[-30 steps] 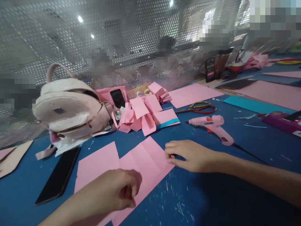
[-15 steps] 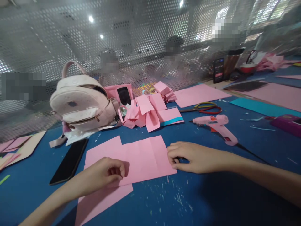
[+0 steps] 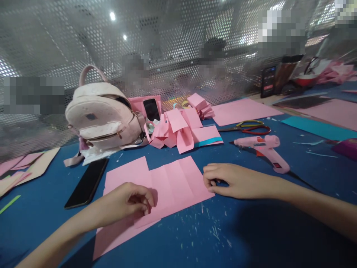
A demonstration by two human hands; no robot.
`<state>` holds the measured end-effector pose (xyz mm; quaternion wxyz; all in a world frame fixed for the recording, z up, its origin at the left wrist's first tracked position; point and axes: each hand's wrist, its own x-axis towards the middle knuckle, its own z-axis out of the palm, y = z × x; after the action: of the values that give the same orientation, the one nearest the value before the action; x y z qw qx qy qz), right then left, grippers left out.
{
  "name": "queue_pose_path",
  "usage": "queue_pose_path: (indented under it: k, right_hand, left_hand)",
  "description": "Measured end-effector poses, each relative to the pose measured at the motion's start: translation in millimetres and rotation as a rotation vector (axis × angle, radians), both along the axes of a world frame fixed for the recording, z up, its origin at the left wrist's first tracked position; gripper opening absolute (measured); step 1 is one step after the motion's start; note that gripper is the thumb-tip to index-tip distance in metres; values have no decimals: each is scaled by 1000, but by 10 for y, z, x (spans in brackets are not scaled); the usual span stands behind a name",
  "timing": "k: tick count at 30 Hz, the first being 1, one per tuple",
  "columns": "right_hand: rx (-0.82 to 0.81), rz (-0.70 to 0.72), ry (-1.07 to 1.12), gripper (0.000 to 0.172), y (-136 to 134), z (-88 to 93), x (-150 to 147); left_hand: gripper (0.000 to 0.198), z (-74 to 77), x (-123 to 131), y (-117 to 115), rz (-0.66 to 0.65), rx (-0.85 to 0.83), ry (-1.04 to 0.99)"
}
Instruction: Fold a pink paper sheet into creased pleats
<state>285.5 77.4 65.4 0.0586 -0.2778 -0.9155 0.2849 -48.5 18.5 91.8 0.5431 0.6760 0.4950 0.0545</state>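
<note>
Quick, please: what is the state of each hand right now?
Left hand: fingers curled, pinching the pink paper at its near left edge.
Right hand: fingers curled, pinching the same paper at its right edge.

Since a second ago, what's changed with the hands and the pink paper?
The left hand drew back toward the sheet's left side, and the creased pink sheet turned from skewed to nearly square-on. The right hand stays pinching its right edge. Glue gun, phone and backpack are unmoved.
</note>
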Motion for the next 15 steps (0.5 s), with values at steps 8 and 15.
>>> queue_pose_path:
  k: [8, 15]
  right_hand:
    - [1, 14, 16, 14, 27, -69, -34]
    - [53, 22, -14, 17, 14, -122, -74]
  left_hand:
    - [26, 21, 260, 124, -98, 182, -89]
    - [22, -145, 698, 208, -217, 398, -95]
